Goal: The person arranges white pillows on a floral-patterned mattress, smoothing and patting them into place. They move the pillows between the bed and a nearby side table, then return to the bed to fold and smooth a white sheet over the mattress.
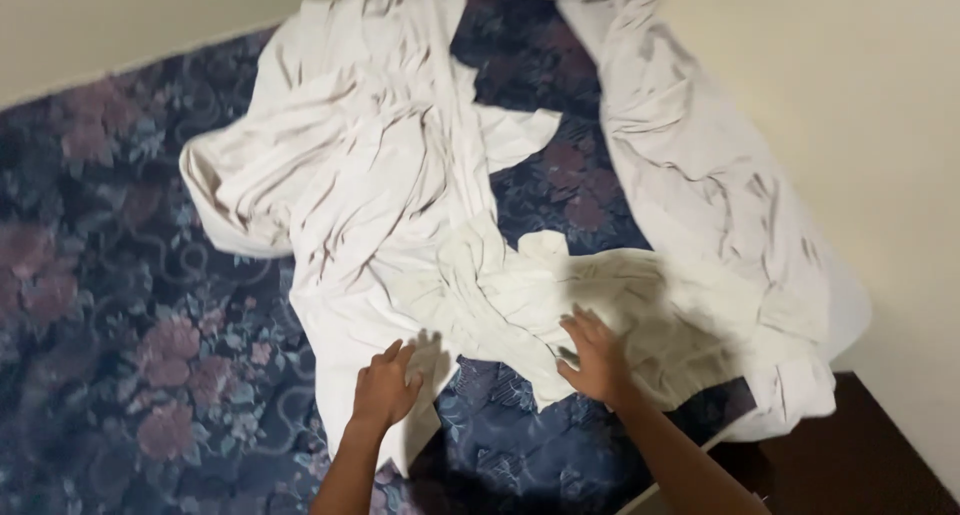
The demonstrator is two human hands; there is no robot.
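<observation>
A crumpled white bed sheet (380, 175) lies spread in folds over a dark blue mattress (120, 305) with a pink floral pattern. My left hand (385, 385) rests on the sheet's near edge, fingers slightly apart, palm down. My right hand (597, 358) presses flat on a bunched part of the sheet to the right, fingers spread. Neither hand visibly grasps the cloth. A long strip of the sheet (700, 175) runs along the mattress's right side toward the far corner.
Cream walls (860, 75) meet behind and to the right of the mattress. A dark brown floor or furniture surface (850, 465) shows at the lower right, past the mattress corner.
</observation>
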